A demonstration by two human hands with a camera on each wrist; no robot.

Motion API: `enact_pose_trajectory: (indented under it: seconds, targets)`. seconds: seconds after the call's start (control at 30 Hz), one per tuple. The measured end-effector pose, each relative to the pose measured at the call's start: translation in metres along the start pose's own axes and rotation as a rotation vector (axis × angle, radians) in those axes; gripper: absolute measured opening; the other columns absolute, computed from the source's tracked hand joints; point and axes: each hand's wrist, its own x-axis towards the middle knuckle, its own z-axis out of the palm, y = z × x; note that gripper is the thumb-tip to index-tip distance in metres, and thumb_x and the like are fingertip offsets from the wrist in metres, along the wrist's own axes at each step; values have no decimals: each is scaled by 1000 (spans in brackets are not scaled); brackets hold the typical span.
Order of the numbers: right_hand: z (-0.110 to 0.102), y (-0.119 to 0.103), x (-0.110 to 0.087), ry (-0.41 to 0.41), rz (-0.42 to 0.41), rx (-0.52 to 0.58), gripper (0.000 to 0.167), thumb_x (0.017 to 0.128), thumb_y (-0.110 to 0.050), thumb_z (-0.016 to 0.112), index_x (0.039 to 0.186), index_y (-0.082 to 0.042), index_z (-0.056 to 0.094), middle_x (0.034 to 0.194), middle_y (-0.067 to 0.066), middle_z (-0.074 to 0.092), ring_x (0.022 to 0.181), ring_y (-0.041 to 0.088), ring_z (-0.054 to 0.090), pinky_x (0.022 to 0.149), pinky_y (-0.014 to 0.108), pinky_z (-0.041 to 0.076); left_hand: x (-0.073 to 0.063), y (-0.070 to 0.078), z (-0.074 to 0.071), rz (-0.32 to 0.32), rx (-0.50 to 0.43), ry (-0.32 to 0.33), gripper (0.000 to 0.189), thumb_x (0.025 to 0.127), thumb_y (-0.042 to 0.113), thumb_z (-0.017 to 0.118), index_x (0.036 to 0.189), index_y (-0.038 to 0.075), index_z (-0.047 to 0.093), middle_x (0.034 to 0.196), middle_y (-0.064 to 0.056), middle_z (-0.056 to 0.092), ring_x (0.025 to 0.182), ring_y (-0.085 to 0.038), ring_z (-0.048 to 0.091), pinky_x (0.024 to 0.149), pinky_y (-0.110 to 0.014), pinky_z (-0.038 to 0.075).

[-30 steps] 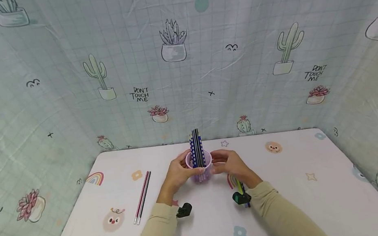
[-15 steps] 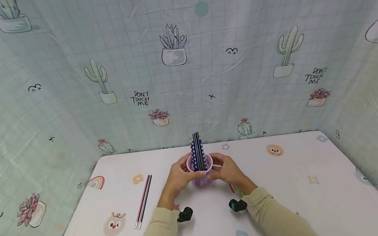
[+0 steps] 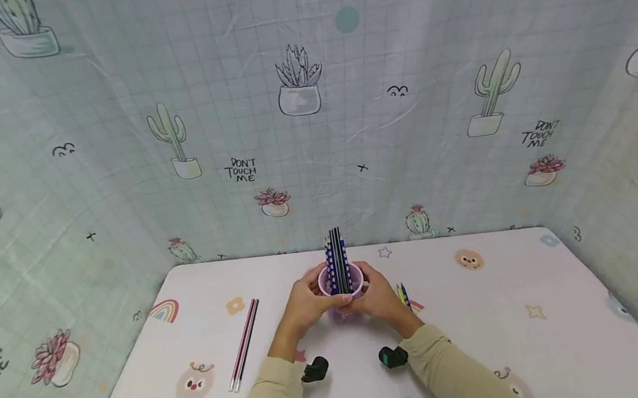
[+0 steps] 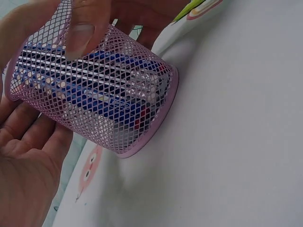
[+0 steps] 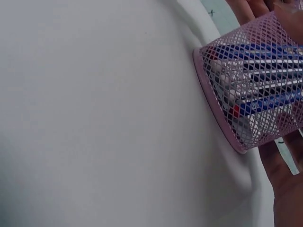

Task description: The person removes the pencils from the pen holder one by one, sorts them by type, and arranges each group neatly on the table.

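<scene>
A pink mesh pencil cup stands between my two hands. Several dark-blue dotted and black-striped pencils are upright inside it, their tops above the rim. My left hand grips the cup from the left, thumb across the near side and fingers round the far side. From the right, my right hand holds the cup too, its thumb close to the left thumb. Through the mesh, red and blue pencil ends show near the base. Whether the base touches the table cannot be told.
Two thin pencils, one red and one black, lie on the left of the white patterned table. Right of my right hand lie yellow-green and blue pencils. A cactus-print curtain hangs behind the table.
My right hand has moved left and closed in on the cup, its thumb coming round to the near side. The pencils by my right wrist have become less hidden. My left hand keeps its grip.
</scene>
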Motion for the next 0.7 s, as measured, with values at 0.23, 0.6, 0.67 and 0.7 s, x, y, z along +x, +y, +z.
enact_pose_trajectory:
  seconds: [0.23, 0.6, 0.67, 0.7]
  targets:
    - [-1, 2, 4, -2, 6, 36, 88, 65, -5, 98, 141, -9, 55, 137, 15, 66, 125, 29, 64, 110, 49, 55, 1, 2, -2, 16, 8, -23, 85, 78, 20, 93, 153, 15, 52, 147, -12, 62, 130, -26, 64, 115, -44, 51]
    - [-3, -1, 4, -12, 35, 36, 87, 63, -7, 99, 140, -9, 56, 136, 15, 67, 124, 30, 65, 109, 50, 55, 0, 14, -12, 12, -25, -3, 87, 82, 17, 90, 156, 5, 46, 158, -19, 52, 147, -35, 50, 124, -47, 40]
    - [-3, -1, 4, -9, 51, 27, 88, 63, -7, 99, 140, -10, 56, 136, 15, 67, 124, 31, 65, 108, 51, 56, 0, 16, -13, 13, -53, 63, 87, 83, 16, 89, 156, 2, 45, 159, -20, 50, 149, -37, 48, 123, -45, 40]
    - [-4, -1, 3, -3, 57, 23, 88, 62, -6, 99, 139, -10, 57, 136, 15, 67, 124, 32, 65, 108, 51, 56, 0, 17, -13, 23, -57, 100, 86, 83, 16, 89, 155, 1, 45, 158, -21, 51, 147, -38, 50, 121, -44, 43]
